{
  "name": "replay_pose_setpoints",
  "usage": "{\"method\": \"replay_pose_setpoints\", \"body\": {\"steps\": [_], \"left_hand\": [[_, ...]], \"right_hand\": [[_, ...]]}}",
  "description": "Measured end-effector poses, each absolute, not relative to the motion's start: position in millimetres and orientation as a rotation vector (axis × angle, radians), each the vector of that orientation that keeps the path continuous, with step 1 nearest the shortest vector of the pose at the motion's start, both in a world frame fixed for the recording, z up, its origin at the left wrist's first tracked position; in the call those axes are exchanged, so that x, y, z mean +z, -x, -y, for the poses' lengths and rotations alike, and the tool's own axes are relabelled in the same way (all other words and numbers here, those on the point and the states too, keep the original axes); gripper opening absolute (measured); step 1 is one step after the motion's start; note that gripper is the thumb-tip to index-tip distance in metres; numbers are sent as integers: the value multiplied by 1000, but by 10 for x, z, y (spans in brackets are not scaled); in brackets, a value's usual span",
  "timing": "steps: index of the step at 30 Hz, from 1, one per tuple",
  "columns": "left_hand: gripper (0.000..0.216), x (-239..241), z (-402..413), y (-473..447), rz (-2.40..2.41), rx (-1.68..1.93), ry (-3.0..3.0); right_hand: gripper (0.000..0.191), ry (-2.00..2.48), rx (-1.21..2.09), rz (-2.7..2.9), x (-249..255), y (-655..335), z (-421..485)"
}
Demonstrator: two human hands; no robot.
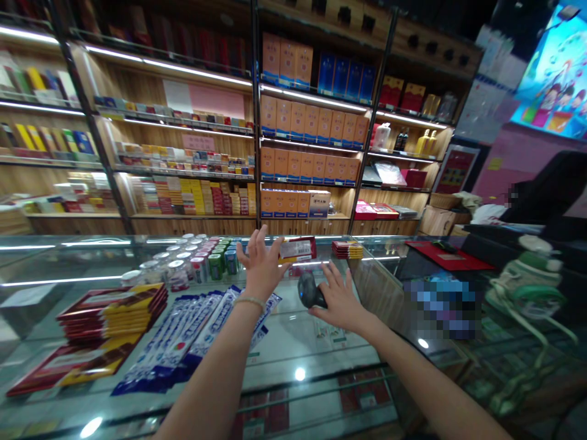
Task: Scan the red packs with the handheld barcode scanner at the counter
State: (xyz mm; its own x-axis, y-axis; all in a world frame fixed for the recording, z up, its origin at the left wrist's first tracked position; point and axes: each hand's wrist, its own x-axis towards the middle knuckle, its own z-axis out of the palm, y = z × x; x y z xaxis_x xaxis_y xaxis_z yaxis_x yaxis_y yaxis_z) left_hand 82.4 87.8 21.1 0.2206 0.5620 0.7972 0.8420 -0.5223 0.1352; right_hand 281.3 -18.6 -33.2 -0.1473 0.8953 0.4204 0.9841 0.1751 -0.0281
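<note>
My left hand (262, 267) pinches a red-and-yellow chocolate bar (298, 249) between thumb and fingers, raised over the glass counter. The bar's white barcode label faces me. To its right, my right hand (342, 299) has its fingers spread and reaches over a dark barcode scanner (308, 289). The scanner's handle meets the thumb side of that hand and is partly hidden by it. Under my left forearm lie blue-and-white snack packs (183, 336). Further left are stacked chocolate bars (110, 311).
Jars (177, 269) and green tins (216, 267) stand behind the snack packs. A small chocolate stack (347, 249) sits at the counter's far side. A red mat (447, 255) and a green bottle (527, 275) are at right. Stocked shelves (316, 140) line the back wall.
</note>
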Motion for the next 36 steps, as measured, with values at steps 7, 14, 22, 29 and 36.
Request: {"method": "replay_pose_setpoints", "body": {"steps": [7,14,22,29,36], "left_hand": [[65,219,-867,-834,1321,-1202,2181],[65,250,-836,-842,1336,-1190,2168],[62,226,-854,-849,1350,-1174,2146],[72,182,-851,-891,1314,-1140,2153],[82,203,-767,-979,1189,-1113,2187]], "right_hand": [[58,1753,-273,2010,-173,-2912,33],[42,1806,-56,1567,94,-3020,-708],[31,1629,0,1560,-110,-3016,-902],[25,1504,-112,1478,-41,-2942,-673],[23,1419,-236,1430,81,-2718,-429]]}}
